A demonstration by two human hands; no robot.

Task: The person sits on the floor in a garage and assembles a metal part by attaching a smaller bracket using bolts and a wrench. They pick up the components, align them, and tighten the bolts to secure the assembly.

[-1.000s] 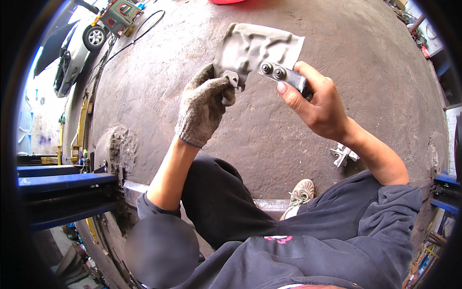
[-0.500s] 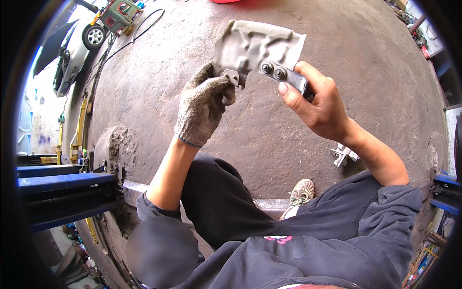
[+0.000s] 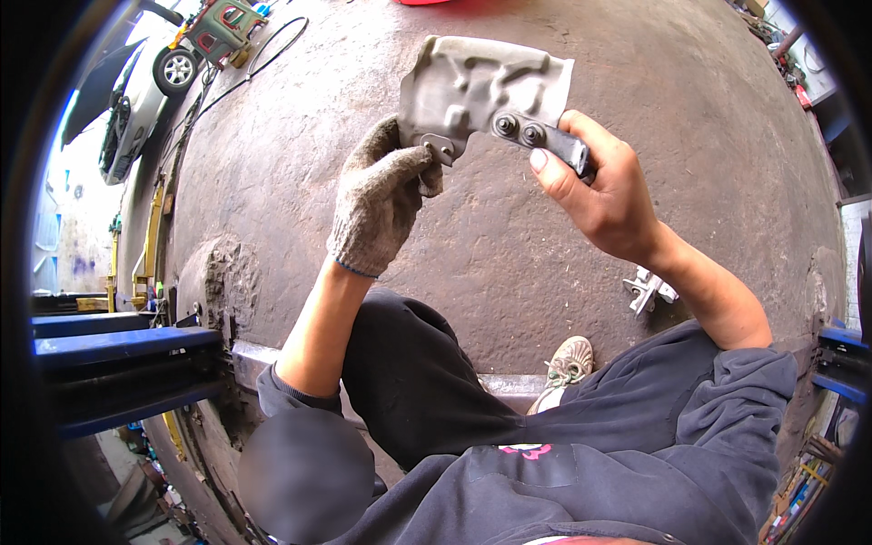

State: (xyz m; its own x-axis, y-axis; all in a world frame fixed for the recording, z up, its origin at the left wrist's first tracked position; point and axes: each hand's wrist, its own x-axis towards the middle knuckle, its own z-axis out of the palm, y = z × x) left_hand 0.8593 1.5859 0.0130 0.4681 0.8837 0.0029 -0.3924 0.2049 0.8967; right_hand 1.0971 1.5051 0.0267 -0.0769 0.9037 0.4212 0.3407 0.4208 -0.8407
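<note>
Up in front of me I hold a stamped grey metal heat shield (image 3: 486, 82), with raised ribs and folded edges. My left hand (image 3: 377, 195), in a knitted grey work glove, pinches its lower left corner by a small tab with a hole. My bare right hand (image 3: 604, 186) grips a dark metal bracket (image 3: 545, 141) at the shield's lower right, thumb along its near side. Two bolts or nuts with washers (image 3: 518, 129) sit on the bracket, side by side. The fingers behind the bracket are partly hidden.
A silvery metal part (image 3: 649, 289) lies on the concrete floor (image 3: 509, 272) below my right forearm. Blue lift arms (image 3: 127, 345) stand at the left and right edges. Far left are a car (image 3: 150, 100), a green stool (image 3: 221, 32) and a black cable (image 3: 282, 50).
The shield and bracket have tilted slightly and shifted a little to the left. Both hands keep their hold.
</note>
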